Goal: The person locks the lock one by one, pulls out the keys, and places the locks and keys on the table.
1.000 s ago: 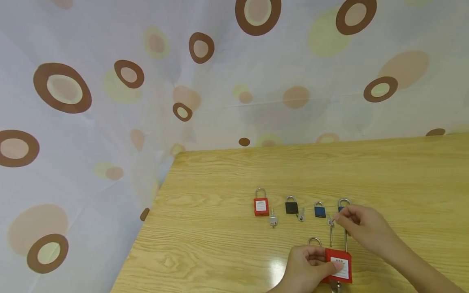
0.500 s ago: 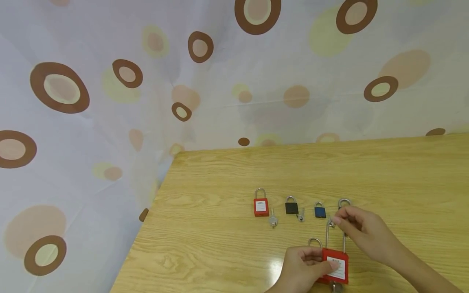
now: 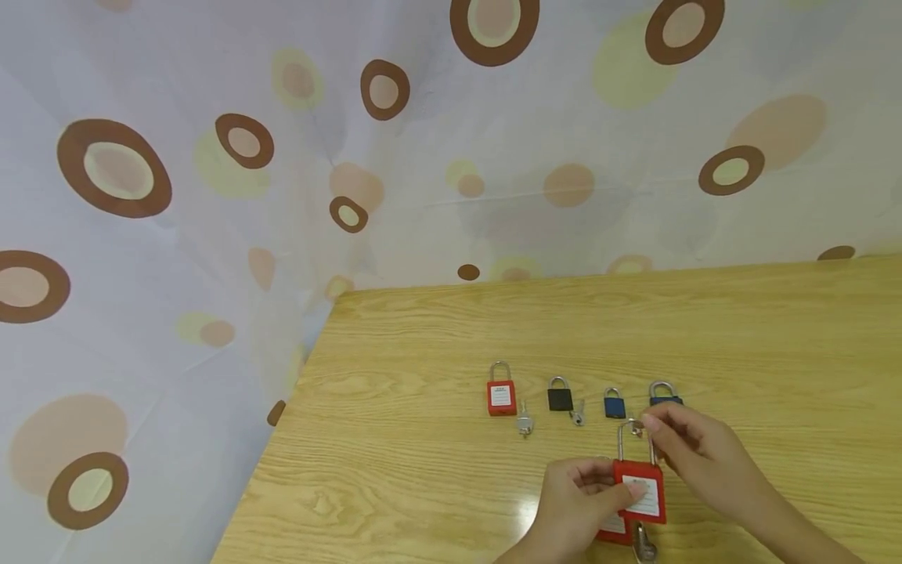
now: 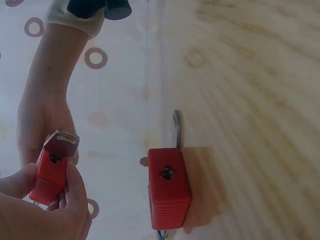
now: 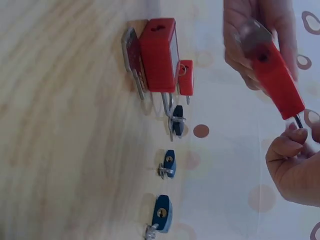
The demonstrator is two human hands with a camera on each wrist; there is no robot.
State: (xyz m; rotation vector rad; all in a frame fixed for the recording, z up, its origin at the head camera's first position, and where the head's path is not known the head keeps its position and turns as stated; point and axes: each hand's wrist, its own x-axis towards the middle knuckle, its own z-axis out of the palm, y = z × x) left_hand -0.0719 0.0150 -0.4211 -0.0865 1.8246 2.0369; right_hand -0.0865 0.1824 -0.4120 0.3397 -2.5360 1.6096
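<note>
My left hand (image 3: 574,501) grips a red padlock (image 3: 648,507), thumb lying on its white label. A key (image 4: 62,142) sticks out of the keyhole end in the left wrist view. My right hand (image 3: 705,454) pinches the padlock's metal shackle (image 3: 621,444) near its top right. Both shackle legs meet the body; whether they are locked in I cannot tell. Behind and below the held padlock, a second red padlock (image 3: 615,529) shows partly, mostly covered by the left hand. In the right wrist view it stands on the table with a metal key (image 5: 134,55) beside it.
Beyond the hands, a row on the wooden table (image 3: 395,439) holds a red padlock (image 3: 502,398), a black padlock (image 3: 561,400), a small blue padlock (image 3: 615,408) and a larger blue padlock (image 3: 665,399). Keys (image 3: 524,423) lie near them. A patterned cloth (image 3: 423,157) hangs behind.
The shackle has turned until both legs line up with the body, and it stands lower in it now. The left hand has raised the padlock slightly up and leftward.
</note>
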